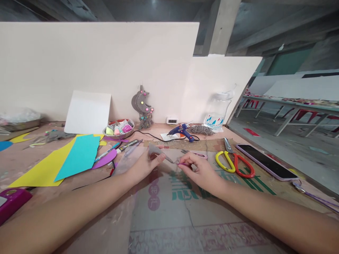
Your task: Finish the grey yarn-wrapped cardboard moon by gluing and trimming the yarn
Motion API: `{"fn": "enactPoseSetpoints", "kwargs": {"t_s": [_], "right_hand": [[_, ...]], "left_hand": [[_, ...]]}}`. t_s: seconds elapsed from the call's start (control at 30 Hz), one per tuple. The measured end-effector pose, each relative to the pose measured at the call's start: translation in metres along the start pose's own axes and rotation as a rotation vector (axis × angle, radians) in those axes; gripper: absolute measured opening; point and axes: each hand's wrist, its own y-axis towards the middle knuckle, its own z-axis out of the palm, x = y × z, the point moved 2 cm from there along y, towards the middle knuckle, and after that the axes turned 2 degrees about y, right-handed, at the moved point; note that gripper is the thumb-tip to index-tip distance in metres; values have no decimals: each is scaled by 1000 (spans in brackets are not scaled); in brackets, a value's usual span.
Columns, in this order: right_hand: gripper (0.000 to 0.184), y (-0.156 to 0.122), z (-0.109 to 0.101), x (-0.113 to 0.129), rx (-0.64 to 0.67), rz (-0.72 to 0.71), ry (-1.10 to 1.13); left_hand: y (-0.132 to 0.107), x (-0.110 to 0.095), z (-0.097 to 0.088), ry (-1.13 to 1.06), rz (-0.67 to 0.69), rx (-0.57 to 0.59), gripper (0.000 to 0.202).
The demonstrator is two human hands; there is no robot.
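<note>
My left hand (144,163) is closed on a small grey piece (156,151), with the thumb on top. A narrow grey end of it stretches toward my other hand. The fingers of my right hand (198,171) pinch a thin purple tool (182,164), its tip touching that grey end; its exact kind is too small to make out. A grey yarn strand (189,213) trails down over the clear sheet (164,225) below both hands. Just behind my right hand lie small pink-handled scissors (200,155).
To the right lie red-and-yellow-handled scissors (235,162) and a phone (265,160). Behind are a blue glue gun (182,132), a grey yarn bundle (201,129), a plastic bottle (217,111) and a decorated grey moon (141,102). Coloured sheets (78,155) and pens (107,151) lie left.
</note>
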Motion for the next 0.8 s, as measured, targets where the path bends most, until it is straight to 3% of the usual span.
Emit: {"fn": "enactPoseSetpoints", "kwargs": {"t_s": [0.13, 0.23, 0.3, 0.47, 0.57, 0.8], "right_hand": [[10, -5, 4, 7, 127, -209, -152], [11, -6, 5, 8, 153, -306, -198], [12, -6, 5, 7, 157, -302, -203], [12, -6, 3, 8, 147, -270, -175], [13, -6, 0, 8, 127, -232, -157], [18, -5, 1, 3, 132, -148, -151]], "left_hand": [[-7, -8, 1, 96, 33, -51, 26], [-5, -8, 0, 204, 92, -60, 35], [-2, -4, 0, 195, 98, -38, 38], [3, 6, 0, -50, -43, 6, 38], [4, 5, -1, -36, 5, 35, 37], [10, 12, -6, -89, -37, -89, 39]]}}
